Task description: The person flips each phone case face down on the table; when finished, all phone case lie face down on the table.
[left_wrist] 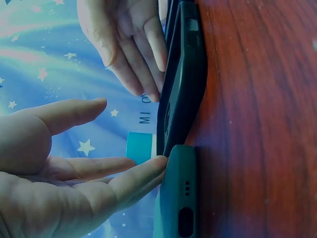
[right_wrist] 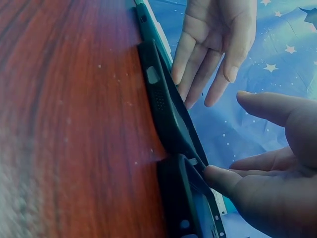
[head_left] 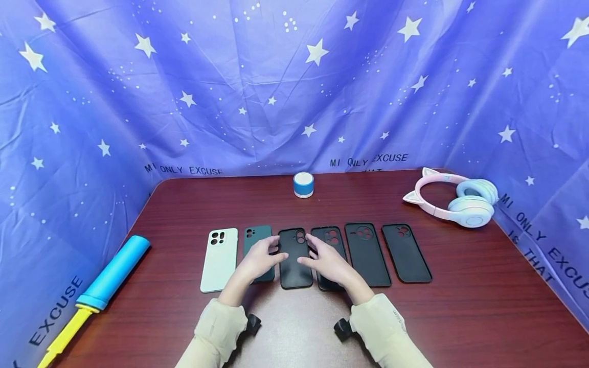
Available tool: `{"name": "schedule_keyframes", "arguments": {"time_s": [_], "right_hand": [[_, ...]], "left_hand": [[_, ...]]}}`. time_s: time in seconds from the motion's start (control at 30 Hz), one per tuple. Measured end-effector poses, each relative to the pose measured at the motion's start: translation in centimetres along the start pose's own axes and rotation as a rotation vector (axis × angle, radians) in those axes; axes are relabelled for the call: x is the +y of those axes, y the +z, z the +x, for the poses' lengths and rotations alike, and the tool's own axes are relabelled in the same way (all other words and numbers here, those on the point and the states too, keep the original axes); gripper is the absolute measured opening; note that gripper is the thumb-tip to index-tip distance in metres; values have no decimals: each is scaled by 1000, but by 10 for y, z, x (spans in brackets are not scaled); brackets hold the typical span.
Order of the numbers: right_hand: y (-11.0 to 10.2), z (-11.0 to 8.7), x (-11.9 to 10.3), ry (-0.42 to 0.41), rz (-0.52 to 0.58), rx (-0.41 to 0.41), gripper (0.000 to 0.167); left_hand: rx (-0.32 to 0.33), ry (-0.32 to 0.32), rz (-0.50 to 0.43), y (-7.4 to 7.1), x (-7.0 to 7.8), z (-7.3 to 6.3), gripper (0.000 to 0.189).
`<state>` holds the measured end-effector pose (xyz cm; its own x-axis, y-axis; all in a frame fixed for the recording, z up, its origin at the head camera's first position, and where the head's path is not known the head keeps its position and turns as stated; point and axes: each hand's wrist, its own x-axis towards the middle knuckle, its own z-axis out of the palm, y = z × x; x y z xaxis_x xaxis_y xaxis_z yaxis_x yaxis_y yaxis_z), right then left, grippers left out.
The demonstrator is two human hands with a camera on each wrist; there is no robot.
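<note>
Several phone cases lie in a row on the table. In the head view, both hands hover around the two long sides of a black phone case [head_left: 295,273] in the middle of the row. My left hand [head_left: 258,259] reaches over a dark green phone case [head_left: 263,233], fingers extended and thumb apart. My right hand [head_left: 327,259] mirrors it above another black phone case [head_left: 327,281], its thumb pointing inward. In the left wrist view, left fingertips [left_wrist: 161,162] are right at the case edges; in the right wrist view, right fingertips [right_wrist: 210,171] are likewise. Neither hand grips anything.
A pale phone case [head_left: 220,266] lies at the row's left end; two black cases [head_left: 369,263] [head_left: 409,260] lie right. Behind stands a blue-white cylinder [head_left: 303,185]. Cat-ear headphones [head_left: 469,212] sit back right, a blue-yellow hand pump [head_left: 112,273] left. Starry cloth [head_left: 257,102] surrounds the table.
</note>
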<state>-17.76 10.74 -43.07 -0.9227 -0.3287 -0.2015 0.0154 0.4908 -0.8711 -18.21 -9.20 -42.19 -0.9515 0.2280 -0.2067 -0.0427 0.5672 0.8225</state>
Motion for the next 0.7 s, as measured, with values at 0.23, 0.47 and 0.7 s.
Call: {"name": "schedule_keyframes", "arguments": {"time_s": [0.23,0.47,0.7], "right_hand": [[3,1,0,5,15,26,74],[6,2,1,5,35,45,74],[8,3,1,-11,27,57,73]], "left_hand": [[10,16,12,2,-3,3,59],[49,39,-19,4,-7,4,56],[105,60,-42,4,-10,5,50]]}}
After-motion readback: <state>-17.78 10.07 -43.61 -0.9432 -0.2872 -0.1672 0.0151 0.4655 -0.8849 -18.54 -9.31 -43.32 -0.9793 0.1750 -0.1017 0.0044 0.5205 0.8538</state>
